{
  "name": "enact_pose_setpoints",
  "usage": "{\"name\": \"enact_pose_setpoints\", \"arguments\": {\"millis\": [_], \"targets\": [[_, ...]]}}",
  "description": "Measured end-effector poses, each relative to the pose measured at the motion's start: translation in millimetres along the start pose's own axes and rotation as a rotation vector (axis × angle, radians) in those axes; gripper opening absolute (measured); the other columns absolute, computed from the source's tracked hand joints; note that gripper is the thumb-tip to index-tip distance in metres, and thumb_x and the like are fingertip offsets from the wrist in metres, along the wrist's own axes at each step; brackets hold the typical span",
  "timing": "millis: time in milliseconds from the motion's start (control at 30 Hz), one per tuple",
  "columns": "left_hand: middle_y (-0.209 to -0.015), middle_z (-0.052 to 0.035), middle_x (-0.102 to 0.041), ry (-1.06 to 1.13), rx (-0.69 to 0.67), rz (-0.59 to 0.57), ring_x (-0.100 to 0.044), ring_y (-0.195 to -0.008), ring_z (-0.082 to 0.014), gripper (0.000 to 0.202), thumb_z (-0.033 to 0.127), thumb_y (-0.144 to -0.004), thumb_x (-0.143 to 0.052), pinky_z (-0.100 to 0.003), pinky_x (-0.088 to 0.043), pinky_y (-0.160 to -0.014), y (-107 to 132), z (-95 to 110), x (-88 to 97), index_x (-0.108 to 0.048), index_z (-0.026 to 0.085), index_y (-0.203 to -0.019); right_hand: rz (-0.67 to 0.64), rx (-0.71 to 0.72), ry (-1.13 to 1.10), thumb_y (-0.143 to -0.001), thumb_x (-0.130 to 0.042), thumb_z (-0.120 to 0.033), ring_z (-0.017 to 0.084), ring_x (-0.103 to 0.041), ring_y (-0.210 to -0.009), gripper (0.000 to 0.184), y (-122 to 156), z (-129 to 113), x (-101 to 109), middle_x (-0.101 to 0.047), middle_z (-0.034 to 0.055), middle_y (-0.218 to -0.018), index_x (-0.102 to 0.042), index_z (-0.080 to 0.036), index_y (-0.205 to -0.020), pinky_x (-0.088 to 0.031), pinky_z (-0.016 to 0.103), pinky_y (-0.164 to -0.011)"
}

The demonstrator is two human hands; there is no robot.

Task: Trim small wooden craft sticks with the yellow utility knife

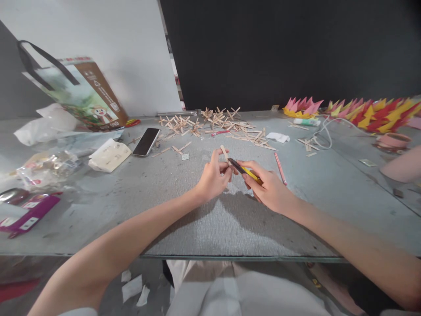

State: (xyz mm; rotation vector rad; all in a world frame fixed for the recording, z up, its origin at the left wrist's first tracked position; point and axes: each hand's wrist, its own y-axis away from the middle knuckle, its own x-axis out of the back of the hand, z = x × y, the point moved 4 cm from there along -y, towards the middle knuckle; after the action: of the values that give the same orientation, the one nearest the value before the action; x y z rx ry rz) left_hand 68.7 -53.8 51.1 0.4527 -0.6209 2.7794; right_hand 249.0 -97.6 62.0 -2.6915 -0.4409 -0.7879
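Between the fingers of my left hand (214, 176) is a wooden craft stick (224, 152), its rounded end pointing up and away. My right hand (268, 186) is closed around a yellow and black utility knife (247, 171). The knife's tip lies against the stick or just beside it; the exact contact is too small to make out. Both hands are above the middle of the grey table (184, 224). A pink patterned pencil-like stick (280, 168) lies just beyond my right hand.
Piles of wooden sticks (219, 118) lie at the back. On the left are a phone (146, 141), a paper bag (85, 96) and a purple packet (31, 215). Folded-paper pieces (378, 115), a glue stick (306, 122) and a tape roll (393, 141) are at the right, near another person's arm (403, 166).
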Motion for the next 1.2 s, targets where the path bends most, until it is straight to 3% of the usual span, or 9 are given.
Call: {"name": "enact_pose_setpoints", "arguments": {"millis": [200, 367, 633, 933, 1200], "targets": [[-0.091, -0.0026, -0.079, -0.145, -0.063, -0.015, -0.066, -0.065, -0.0119, 0.051, 0.017, -0.095, -0.056, -0.026, -0.05, -0.071, -0.2, 2.9, 3.5, -0.038, 0.02, -0.142, 0.012, 0.016, -0.004, -0.111, -0.046, -0.041, 0.012, -0.047, -0.045, 0.043, 0.7, -1.0, 0.1, -0.053, -0.0055, -0.067, -0.051, -0.032, -0.152, -0.043, 0.026, -0.048], [-0.093, -0.003, -0.08, -0.248, -0.104, -0.032, -0.072, -0.077, -0.0147, 0.051, 0.015, -0.095, -0.057, -0.028, -0.051, -0.079, -0.6, 4.0, 6.2, -0.04, 0.021, -0.142, 0.008, 0.007, 0.001, -0.111, -0.046, -0.04, 0.012, -0.047, -0.045, 0.042, 1.6, -0.2, -0.2, -0.054, -0.0051, -0.069, -0.051, -0.032, -0.152, -0.043, 0.026, -0.048], [-0.089, -0.0026, -0.079, -0.045, -0.073, -0.026, -0.065, -0.065, -0.0113, 0.053, 0.014, -0.092, -0.058, -0.025, -0.05, -0.07, -1.2, -0.1, 0.9, -0.036, 0.019, -0.14, 0.015, 0.01, -0.011, -0.111, -0.046, -0.04, 0.012, -0.047, -0.045, 0.043, 1.3, -0.4, 0.4, -0.052, -0.0059, -0.067, -0.051, -0.032, -0.153, -0.042, 0.025, -0.047], [-0.093, -0.0025, -0.079, -0.25, -0.135, -0.032, -0.07, -0.072, -0.0121, 0.052, 0.013, -0.095, -0.057, -0.026, -0.05, -0.078, 0.8, 7.8, 6.4, -0.038, 0.019, -0.143, 0.022, 0.024, 0.0, -0.111, -0.046, -0.037, 0.012, -0.047, -0.046, 0.043, 2.2, -1.1, 0.9, -0.055, -0.0051, -0.07, -0.05, -0.031, -0.153, -0.043, 0.026, -0.048], [-0.09, -0.0027, -0.079, -0.054, -0.078, -0.022, -0.066, -0.065, -0.0107, 0.056, 0.012, -0.091, -0.057, -0.024, -0.05, -0.07, 0.1, -0.3, 0.8, -0.036, 0.02, -0.142, 0.01, 0.009, 0.002, -0.111, -0.047, -0.036, 0.011, -0.047, -0.046, 0.043, 1.5, -0.5, 1.3, -0.053, -0.0063, -0.068, -0.051, -0.032, -0.153, -0.042, 0.025, -0.049]]}}
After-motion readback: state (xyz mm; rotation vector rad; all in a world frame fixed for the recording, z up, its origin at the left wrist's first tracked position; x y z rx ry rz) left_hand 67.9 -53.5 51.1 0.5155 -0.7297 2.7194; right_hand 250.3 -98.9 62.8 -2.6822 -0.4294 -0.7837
